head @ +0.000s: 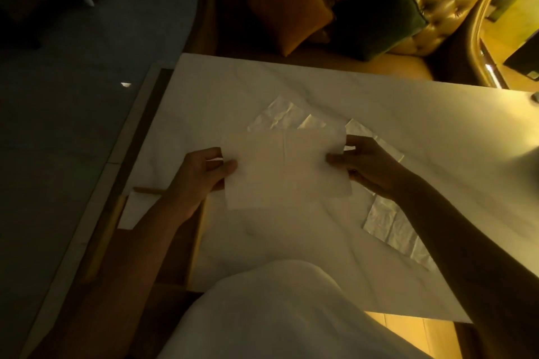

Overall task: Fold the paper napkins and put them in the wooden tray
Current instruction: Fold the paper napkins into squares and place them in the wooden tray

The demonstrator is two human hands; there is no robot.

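Napkin (284,167) in the middle of the frame, held up just over the worktop (291,90). Left hand (201,181) at the left edge, right hand (367,166) at the right edge. Fingers (230,167) of the left hand pinched narrow on the paper, thumb on top. Fingers (335,159) of the right hand pinched narrow on the other side, same way. Faint crease line down the middle of the paper.

Likely very light and very soft. Thin too, so easy to rip or crumple if pulled hard. Not slippery, by the look of it. Best held at the edges or corners with a soft pinch, then brought side to side along the crease.

More napkins (280,116) flat on the worktop, just behind the held one, a bit wrinkled. Another loose napkin (390,230) at lower right, partly under the right arm. Wooden tray (105,230) at lower left, near the worktop's left edge, mostly hidden by the left arm. Something white inside it, maybe a folded napkin; hard to tell.

Worktop pale and smooth, like white stone with thin grey lines. Room dim, with yellow light. Sofa (431,9) at the top of the frame, with an orange cushion (288,11) and a dark green cushion (379,17). Grey floor (73,96) at the left.
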